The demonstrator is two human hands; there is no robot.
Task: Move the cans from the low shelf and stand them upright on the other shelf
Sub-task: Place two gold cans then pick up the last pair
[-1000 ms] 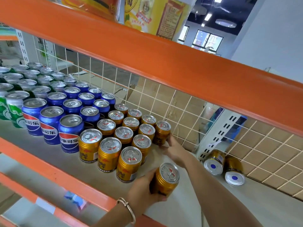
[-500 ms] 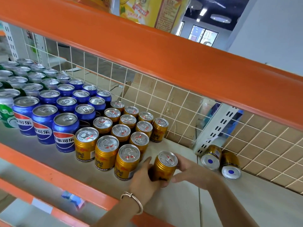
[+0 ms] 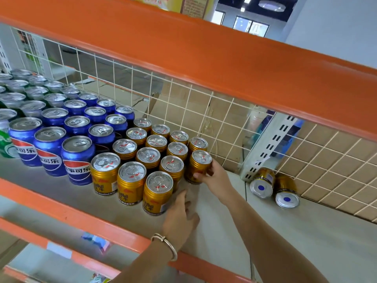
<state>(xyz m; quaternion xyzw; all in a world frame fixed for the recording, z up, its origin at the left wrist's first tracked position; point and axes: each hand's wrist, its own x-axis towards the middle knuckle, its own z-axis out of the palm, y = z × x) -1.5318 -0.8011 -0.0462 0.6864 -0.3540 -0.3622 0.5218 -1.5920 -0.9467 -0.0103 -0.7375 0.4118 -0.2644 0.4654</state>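
Since 0.5 s ago, gold can [image 3: 199, 167] passed to right hand [image 3: 216, 176] grip, left hand [image 3: 180, 219] off, open.

Blue cans [image 3: 78, 160] carry a red-white-blue band with white Chinese characters; the front one reads "事可乐". Gold cans [image 3: 157, 193] show "Redbull" lettering, partly legible, above small unreadable print. The green can [image 3: 6, 144] label and the poster [image 3: 191, 5] text are illegible.
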